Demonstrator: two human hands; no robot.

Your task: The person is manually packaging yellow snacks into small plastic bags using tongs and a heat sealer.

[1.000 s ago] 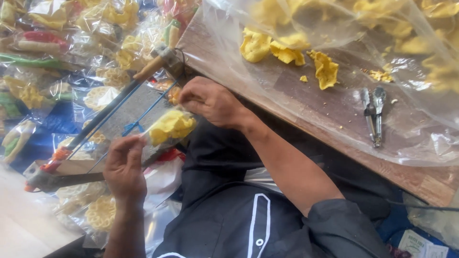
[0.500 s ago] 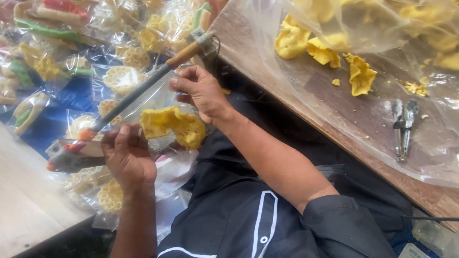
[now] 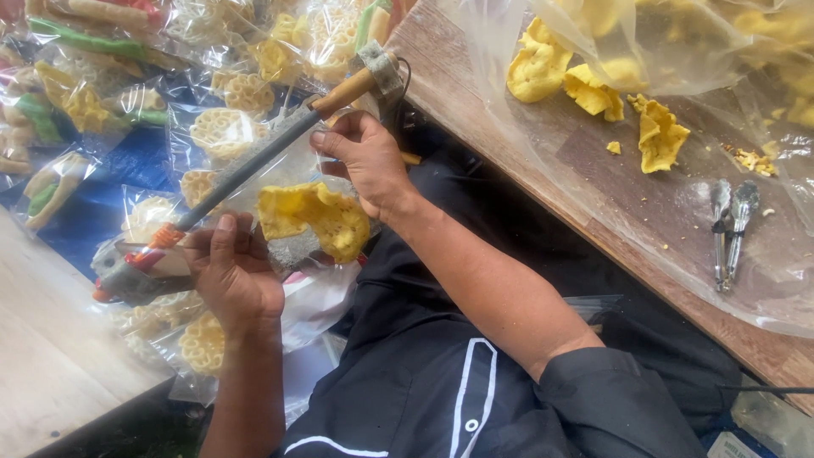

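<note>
My left hand point(image 3: 231, 276) grips one end of a small clear bag point(image 3: 309, 222) with a yellow cracker inside; my right hand point(image 3: 360, 161) pinches the bag's other end, fingers curled tight on the plastic, just under the wooden handle point(image 3: 343, 92) of the sealer point(image 3: 229, 174); the bag lies across the sealer's long bar, in front of my lap. The bag is filled, I judge, and sits where its mouth gets closed; whether the seam is made I cannot tell, since the plastic there is hidden by my fingers. Behind the sealer lie many packed bags point(image 3: 216, 131) of yellow, white, green and red snacks, so much of the work looks done. To my right, on the wooden table point(image 3: 475, 110), loose yellow crackers point(image 3: 593, 89) rest on a plastic sheet, with more in a big clear sack point(image 3: 678, 34) at the top edge; those are left to pack. Metal tongs point(image 3: 729, 233) lie on the sheet, well apart from both hands.
</note>
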